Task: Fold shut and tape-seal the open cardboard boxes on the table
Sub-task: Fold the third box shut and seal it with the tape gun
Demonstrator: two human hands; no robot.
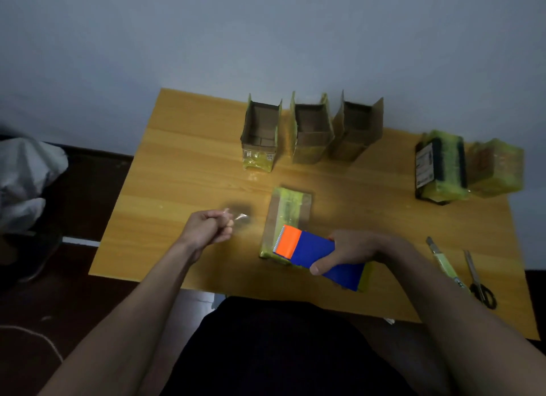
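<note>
A person's right hand (348, 252) grips a blue and orange dispenser (313, 255) over a closed box (288, 215) near the table's (183, 159) front edge, while the left hand (209, 225) pinches a clear tape scrap (240, 216) just left of it. Three open boxes (261, 132) wait at the back. The scrap could stick to fingers or wood; bare tabletop lies left, scissors (480, 280) right

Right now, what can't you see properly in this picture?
- Tape scrap pinched by the left hand, head view: blurred.
- Closed box: near end hidden behind the blue dispenser in the right hand.
- Label on the dark box: print too small.
</note>
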